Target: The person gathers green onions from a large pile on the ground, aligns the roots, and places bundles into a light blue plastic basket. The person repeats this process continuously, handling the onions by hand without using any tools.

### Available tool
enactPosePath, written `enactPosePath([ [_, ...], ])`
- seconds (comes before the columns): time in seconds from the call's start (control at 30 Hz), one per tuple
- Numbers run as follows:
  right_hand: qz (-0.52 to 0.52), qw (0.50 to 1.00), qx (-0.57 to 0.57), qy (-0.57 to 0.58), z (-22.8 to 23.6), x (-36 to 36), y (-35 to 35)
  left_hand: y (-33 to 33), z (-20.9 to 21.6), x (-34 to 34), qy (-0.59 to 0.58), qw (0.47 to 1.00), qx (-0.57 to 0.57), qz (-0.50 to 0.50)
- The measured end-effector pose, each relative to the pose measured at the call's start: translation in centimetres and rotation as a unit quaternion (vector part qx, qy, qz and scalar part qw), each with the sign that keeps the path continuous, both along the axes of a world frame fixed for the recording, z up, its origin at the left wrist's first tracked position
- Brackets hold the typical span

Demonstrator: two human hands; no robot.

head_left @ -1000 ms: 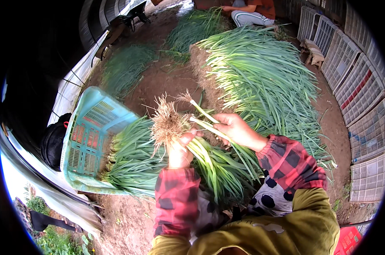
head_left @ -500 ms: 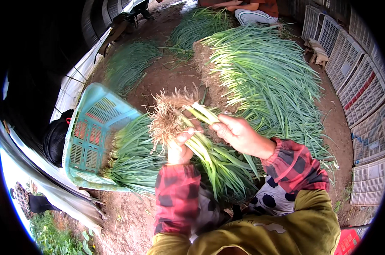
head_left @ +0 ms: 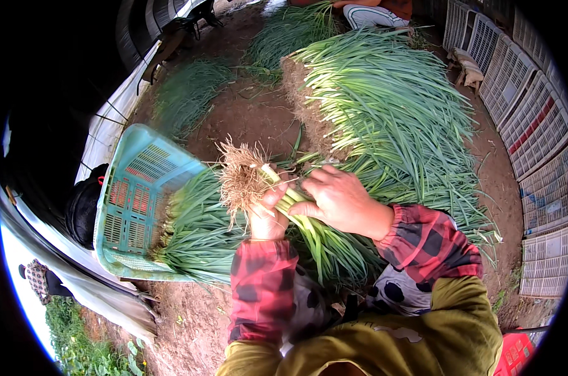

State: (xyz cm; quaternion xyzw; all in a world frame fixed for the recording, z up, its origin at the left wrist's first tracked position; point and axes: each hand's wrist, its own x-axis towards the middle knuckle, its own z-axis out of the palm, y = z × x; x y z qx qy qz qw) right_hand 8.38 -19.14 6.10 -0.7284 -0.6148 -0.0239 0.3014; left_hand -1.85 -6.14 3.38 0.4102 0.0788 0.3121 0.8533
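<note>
My left hand (head_left: pixel 266 216) is clenched around a green onion bunch (head_left: pixel 284 207) (roots up, soil clinging); my right hand (head_left: pixel 337 200) grasps its stalks, just beside the tipped turquoise crate (head_left: pixel 136 188).

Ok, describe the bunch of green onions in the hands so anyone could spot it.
Start at the tilted turquoise plastic crate on the dirt. Just right of it, the left hand and right hand grip a bunch of green onions. Unlike the piles lying around, its tangled tan roots are raised.
</note>
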Motion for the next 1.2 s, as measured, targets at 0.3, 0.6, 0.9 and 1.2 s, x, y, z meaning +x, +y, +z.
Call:
enactPosePath([
  [0.3,0.226,0.839,-0.154,0.471,-5.6,1.5,2.1,-0.8,1.7,0.9,-0.035,0.995,0.064,-0.075],
  [0.6,0.164,0.861,-0.237,0.42,-12.3,9.3,8.1,2.8,-1.3,-1.9,0.147,0.988,0.028,0.026],
  [0.9,-0.21,0.944,-0.154,-0.203,-27.9,24.0,8.2,3.5,-0.8,0.1,0.265,0.953,0.071,0.125],
  [1.2,-0.115,0.949,-0.24,-0.171,-28.4,25.8,4.5,3.2,-2.3,0.6,0.203,0.971,0.066,0.111],
])
